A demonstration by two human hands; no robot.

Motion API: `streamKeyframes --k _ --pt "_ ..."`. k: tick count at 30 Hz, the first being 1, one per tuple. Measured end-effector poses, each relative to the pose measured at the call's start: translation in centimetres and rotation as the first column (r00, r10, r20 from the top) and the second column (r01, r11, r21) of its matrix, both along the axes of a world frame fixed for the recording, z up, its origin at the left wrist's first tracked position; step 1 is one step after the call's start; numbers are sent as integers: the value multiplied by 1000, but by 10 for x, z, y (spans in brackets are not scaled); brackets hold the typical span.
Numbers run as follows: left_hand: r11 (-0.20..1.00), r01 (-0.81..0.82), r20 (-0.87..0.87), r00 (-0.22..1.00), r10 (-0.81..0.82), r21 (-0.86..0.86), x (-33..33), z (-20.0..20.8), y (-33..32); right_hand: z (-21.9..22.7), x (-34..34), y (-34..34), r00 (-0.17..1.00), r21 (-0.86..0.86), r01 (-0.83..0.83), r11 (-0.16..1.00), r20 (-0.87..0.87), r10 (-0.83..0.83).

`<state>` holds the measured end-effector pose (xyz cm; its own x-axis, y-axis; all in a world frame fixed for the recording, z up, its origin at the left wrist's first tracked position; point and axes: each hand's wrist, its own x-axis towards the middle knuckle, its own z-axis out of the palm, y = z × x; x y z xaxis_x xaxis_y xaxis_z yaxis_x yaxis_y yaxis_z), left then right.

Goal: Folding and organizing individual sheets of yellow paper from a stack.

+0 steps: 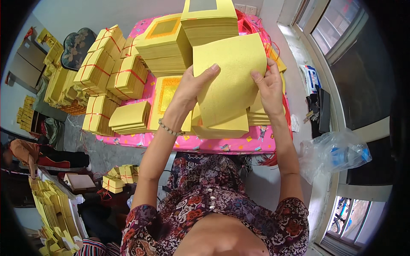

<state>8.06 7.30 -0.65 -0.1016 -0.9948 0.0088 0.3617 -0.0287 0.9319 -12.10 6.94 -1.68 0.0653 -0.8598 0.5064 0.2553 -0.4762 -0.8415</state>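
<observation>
Between my two hands is a yellow sheet of paper (230, 77), perhaps a thin stack, tilted above the table. My left hand (194, 87) grips its left edge, the thumb lying on top and the fingers hidden beneath. On the right edge, my right hand (271, 88) pinches it, thumb on the face and fingers curled behind. Under the held paper lies a low pile of yellow paper (222, 130). Beside my left wrist is a pile topped by a sheet with an orange-bordered gold square (169, 94). Taller paper stacks (164, 51) rise just behind.
Bundles tied with red string (94, 70) crowd the left of the pink-covered table (205, 145). Red strings (245, 23) hang at its back right corner. A clear plastic bag (335, 155) rests by the window. Another person (25, 155) bends over more yellow paper (53, 205) at left.
</observation>
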Motion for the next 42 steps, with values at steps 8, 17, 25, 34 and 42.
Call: streamKeyframes --k 8,17,25,34,42 --pt "1000 -25 -65 998 24 -16 -10 -3 2 0 -10 -4 992 -1 83 997 -99 -83" --pt "921 -318 -98 948 303 -226 -39 12 33 -1 9 56 986 517 -148 843 147 83" --pt "941 -239 -44 971 235 -240 -64 -23 64 10 21 57 868 503 -372 780 486 101" --pt "997 -34 3 999 34 -68 -34 -27 67 -6 22 53 959 325 -71 943 282 -25" --pt "858 -111 470 798 378 -502 -12 -19 37 -11 2 46 991 311 -40 950 136 -3"
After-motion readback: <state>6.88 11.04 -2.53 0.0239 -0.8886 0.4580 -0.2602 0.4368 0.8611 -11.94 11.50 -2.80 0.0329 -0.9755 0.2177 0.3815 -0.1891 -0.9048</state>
